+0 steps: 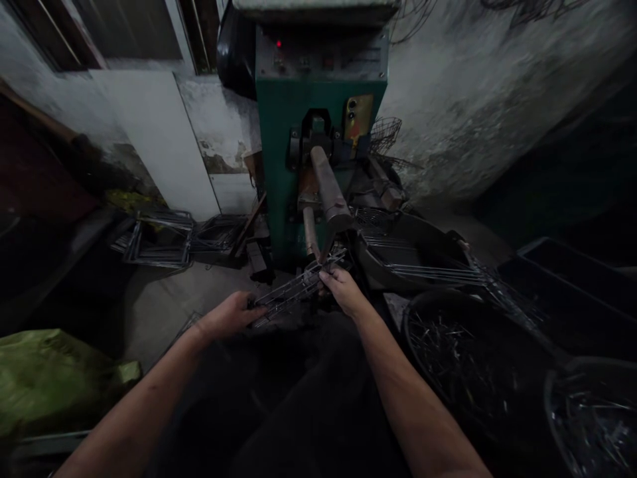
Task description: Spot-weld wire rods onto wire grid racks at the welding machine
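Note:
A wire frame (291, 292) of thin metal rods slants between my two hands, below a green spot welder (281, 179). My left hand (233, 315) is closed around its near left end. Near the other end, my right hand (341, 285) pinches the wires close to the welder's tip. The thick upper arm (328, 189) of the welder reaches toward me and ends just above the frame. A thinner lower arm (310, 232) sits beneath it. Whether the tip touches the wire I cannot tell.
Several square wire frames (159, 239) are stacked on the floor at left. A dark basin (423, 249) with long rods stands at right, beside tubs (442, 358) of short wire pieces. A green sack (54, 378) lies at lower left. A phone (359, 116) is fixed to the machine.

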The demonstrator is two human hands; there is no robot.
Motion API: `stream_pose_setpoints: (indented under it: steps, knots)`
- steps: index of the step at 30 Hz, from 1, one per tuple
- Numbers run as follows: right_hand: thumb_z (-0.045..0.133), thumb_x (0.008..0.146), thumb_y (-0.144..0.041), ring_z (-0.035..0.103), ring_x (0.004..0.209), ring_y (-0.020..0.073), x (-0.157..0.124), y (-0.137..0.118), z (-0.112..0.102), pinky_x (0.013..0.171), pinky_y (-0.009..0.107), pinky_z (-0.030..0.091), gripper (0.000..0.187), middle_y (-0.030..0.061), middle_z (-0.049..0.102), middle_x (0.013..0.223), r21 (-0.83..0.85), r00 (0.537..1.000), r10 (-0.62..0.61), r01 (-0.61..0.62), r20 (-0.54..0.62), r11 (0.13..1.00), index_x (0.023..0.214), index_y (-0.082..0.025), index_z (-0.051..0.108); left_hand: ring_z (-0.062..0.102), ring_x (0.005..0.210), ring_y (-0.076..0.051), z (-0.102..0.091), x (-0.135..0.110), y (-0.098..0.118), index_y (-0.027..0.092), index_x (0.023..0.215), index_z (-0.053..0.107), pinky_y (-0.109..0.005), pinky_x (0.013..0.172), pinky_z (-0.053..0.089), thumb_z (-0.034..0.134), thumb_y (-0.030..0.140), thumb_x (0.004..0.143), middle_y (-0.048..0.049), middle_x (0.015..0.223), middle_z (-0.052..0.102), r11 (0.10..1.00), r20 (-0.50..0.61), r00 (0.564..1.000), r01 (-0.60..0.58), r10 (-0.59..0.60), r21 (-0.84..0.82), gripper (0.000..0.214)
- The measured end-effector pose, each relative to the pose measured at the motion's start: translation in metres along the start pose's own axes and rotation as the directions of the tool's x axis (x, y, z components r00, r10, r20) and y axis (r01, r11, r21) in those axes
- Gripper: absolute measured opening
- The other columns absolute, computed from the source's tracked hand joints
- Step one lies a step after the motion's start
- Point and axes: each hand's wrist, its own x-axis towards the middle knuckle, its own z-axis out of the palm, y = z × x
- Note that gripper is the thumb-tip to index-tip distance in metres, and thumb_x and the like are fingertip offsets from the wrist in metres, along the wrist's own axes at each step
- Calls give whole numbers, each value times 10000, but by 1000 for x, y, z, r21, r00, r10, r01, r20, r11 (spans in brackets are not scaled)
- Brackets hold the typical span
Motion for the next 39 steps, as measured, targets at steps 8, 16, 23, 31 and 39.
stream_pose_setpoints:
  steps: [8, 16, 23, 31, 39]
  knots:
    - [664, 661, -522, 503, 569, 97, -6, -3, 4, 475, 207, 448, 379, 26, 634, 737, 109, 997, 73, -70, -26, 992, 767, -178, 547, 439, 478, -116, 1, -5, 10, 150, 748, 567, -231, 448, 321, 539, 591, 699, 20, 547, 510, 989, 63, 995, 85, -78, -121, 445]
    - [670, 648, -488, 495, 542, 83, -26, -3, -9, 446, 184, 431, 361, 14, 609, 681, 32, 988, 103, -100, -114, 994, 753, -152, 594, 510, 603, -148, 15, -6, 16, 146, 757, 632, -239, 525, 350, 500, 579, 755, -2, 638, 578, 999, -70, 997, -41, 40, -17, 452]
    - [685, 611, -407, 488, 495, 76, -38, 17, -16, 417, 180, 416, 280, 10, 635, 670, 5, 981, 170, -170, -96, 985, 703, -164, 581, 518, 640, -157, 19, 8, 22, 147, 715, 599, -244, 566, 368, 490, 524, 753, -1, 636, 549, 1000, -95, 995, -28, 27, -14, 395]
    - [634, 644, -499, 470, 454, 72, -25, 7, -17, 385, 183, 409, 364, 4, 616, 645, 63, 974, 112, -102, -196, 993, 768, -166, 557, 543, 689, -180, 24, 5, 27, 142, 729, 605, -252, 579, 380, 478, 522, 764, -32, 679, 592, 998, -119, 991, -51, 54, 23, 402]
    - [612, 620, -527, 374, 334, 60, -15, 3, -8, 291, 177, 274, 370, -38, 518, 474, 44, 970, 85, -77, -228, 996, 666, -177, 504, 574, 685, -199, 40, -9, 39, 175, 707, 538, -279, 590, 392, 478, 490, 809, -54, 709, 599, 991, -145, 989, 45, -26, 128, 337]
